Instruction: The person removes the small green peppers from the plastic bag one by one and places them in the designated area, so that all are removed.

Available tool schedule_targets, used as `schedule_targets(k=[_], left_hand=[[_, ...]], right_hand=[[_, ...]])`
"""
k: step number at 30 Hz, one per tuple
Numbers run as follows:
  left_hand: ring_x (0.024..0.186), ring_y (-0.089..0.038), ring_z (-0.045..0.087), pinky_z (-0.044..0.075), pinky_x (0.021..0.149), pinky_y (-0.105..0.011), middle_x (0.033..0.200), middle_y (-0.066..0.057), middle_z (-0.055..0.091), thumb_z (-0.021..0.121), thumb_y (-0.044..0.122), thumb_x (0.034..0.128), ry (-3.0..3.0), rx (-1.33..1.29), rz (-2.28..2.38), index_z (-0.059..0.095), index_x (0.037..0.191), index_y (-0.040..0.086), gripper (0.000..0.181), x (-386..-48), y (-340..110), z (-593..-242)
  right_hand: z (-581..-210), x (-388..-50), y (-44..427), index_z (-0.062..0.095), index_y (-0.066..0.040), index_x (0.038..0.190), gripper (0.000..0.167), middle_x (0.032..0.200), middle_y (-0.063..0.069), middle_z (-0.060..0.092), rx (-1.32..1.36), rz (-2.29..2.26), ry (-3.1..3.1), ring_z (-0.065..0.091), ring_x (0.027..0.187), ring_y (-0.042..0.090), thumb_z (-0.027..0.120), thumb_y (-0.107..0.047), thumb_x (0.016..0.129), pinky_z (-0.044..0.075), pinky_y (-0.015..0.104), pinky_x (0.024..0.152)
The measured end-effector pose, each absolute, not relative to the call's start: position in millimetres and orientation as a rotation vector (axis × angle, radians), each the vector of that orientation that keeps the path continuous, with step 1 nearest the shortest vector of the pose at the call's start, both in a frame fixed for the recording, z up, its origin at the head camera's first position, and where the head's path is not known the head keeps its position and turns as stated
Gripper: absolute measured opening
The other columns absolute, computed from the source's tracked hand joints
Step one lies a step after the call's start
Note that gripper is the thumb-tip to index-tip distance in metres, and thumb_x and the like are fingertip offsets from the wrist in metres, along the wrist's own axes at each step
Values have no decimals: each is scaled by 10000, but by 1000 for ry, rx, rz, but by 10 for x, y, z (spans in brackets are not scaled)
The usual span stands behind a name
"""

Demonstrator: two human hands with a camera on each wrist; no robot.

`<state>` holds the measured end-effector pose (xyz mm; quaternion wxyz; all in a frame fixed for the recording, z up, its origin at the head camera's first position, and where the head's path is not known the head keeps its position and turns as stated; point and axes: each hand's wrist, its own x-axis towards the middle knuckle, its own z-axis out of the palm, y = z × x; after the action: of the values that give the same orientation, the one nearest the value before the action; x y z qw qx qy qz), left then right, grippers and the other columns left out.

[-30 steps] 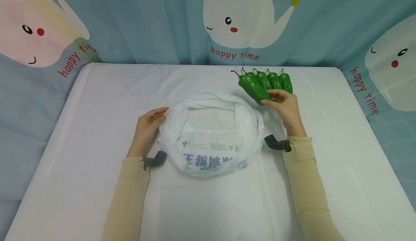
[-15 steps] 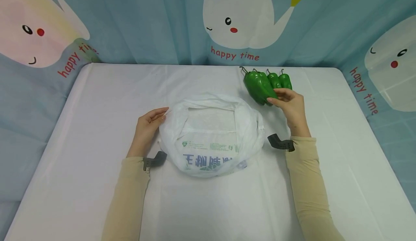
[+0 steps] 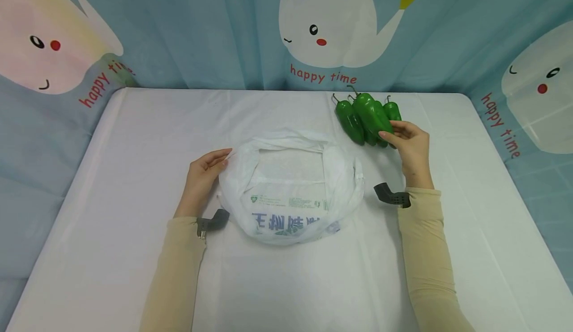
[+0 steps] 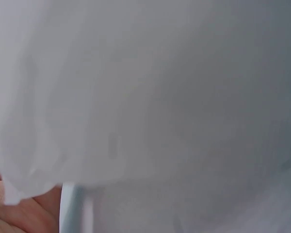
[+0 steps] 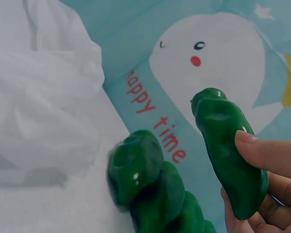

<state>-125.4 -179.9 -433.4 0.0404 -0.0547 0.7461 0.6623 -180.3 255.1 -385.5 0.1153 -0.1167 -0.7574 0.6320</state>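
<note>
A white plastic bag [image 3: 344, 177] with blue and green print lies mid-table, its mouth spread open. My left hand [image 3: 201, 177] pinches the bag's left edge; in the left wrist view the pale bag [image 4: 126, 107] fills most of the picture and only part of the hand [image 4: 31, 213] shows. Between thumb and fingers, my right hand [image 3: 412, 148] holds a green pepper [image 3: 372, 113] by its lower end, tilted, above other peppers. The right wrist view has this pepper [image 5: 228, 150] apart from the lying peppers [image 5: 136, 170], which stand beside the bag's upper right.
Several green peppers [image 3: 348, 122] lie in a row near the table's back edge, some hidden by the held one. Behind the white-covered table [image 3: 134, 148] hangs a blue curtain [image 3: 201, 33] with whale prints. A black wrist mount [image 3: 391, 195] sticks out from the right sleeve.
My right hand has carried the pepper rightward across the row, uncovering the leftmost lying pepper and covering ones farther right. The left hand and bag have stayed in place.
</note>
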Motion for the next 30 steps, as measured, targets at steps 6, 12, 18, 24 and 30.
schedule_targets(k=[6, 12, 18, 24, 30], left_hand=[[1095, -84, 558, 440, 881, -150, 1206, -65, 625, 602, 193, 940, 2289, -164, 2027, 580, 1272, 25, 372, -1252, -1799, -4332], [1090, -79, 559, 442, 877, -151, 1200, -52, 628, 605, 197, 939, 2284, -153, 2036, 580, 1271, 24, 376, -1241, -1792, -4311], [1101, -77, 552, 434, 886, -147, 1213, -52, 622, 601, 198, 941, 2274, -159, 2030, 573, 1282, 29, 382, -1246, -1799, -4326], [1090, -73, 552, 439, 875, -146, 1216, -54, 616, 592, 170, 945, 2262, -181, 2028, 562, 1296, 29, 379, -1252, -1807, -4344], [1087, -79, 554, 437, 877, -147, 1202, -52, 620, 593, 188, 946, 2266, -176, 2026, 566, 1293, 34, 381, -1252, -1805, -4345]], right_hand=[[-3867, -1815, 2619, 675, -3, 1034, 306, 899, -39, 635, -381, 1907, -2139, 567, 836, 91, 776, 16, 746, 469, 149, 696], [-3893, -1820, 2689, 672, -10, 1052, 312, 893, -23, 631, -417, 1881, -2124, 559, 842, 108, 777, -16, 758, 463, 170, 712], [-3916, -1824, 2758, 670, 13, 1044, 310, 870, -10, 640, -448, 1896, -2060, 564, 851, 123, 778, -14, 755, 468, 178, 733], [-3928, -1819, 2808, 694, -18, 980, 247, 852, 3, 640, -493, 1913, -1978, 572, 867, 131, 772, 19, 748, 477, 188, 763], [-3960, -1825, 2867, 697, -17, 975, 267, 858, 28, 633, -536, 1930, -1891, 575, 866, 136, 790, 18, 727, 478, 198, 775]])
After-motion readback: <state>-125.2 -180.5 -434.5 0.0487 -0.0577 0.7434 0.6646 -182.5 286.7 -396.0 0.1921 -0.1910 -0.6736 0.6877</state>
